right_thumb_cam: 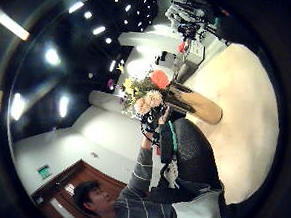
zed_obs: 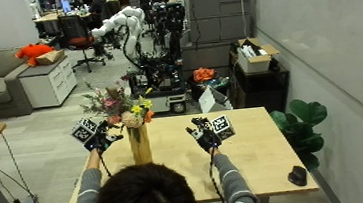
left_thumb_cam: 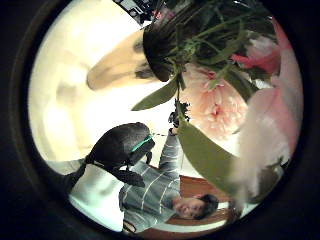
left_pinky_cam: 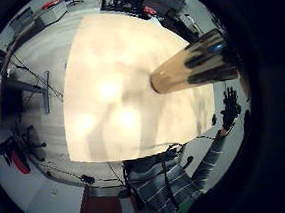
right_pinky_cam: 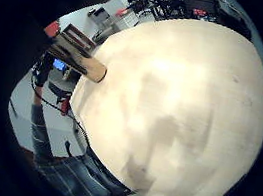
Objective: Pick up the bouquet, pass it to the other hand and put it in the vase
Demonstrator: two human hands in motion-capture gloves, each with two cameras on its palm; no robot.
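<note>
The bouquet (zed_obs: 125, 109) of pink, yellow and orange flowers stands upright in the tall tan vase (zed_obs: 139, 144) on the left part of the wooden table (zed_obs: 252, 145). My left hand (zed_obs: 101, 138) hovers just left of the vase's mouth with fingers spread, holding nothing. Pink blooms and leaves (left_thumb_cam: 215, 105) fill the left thumb side palm view above the vase (left_thumb_cam: 117, 67). My right hand (zed_obs: 202, 133) is raised over the table's middle, right of the vase, fingers spread and empty. The right thumb side palm view shows the flowers (right_thumb_cam: 144, 96) in the vase (right_thumb_cam: 196, 105).
A small black object (zed_obs: 297, 174) lies at the table's near right corner. A potted plant (zed_obs: 304, 120) stands right of the table. Behind the far edge is a cart with equipment (zed_obs: 159, 78). Floor lies to the table's left.
</note>
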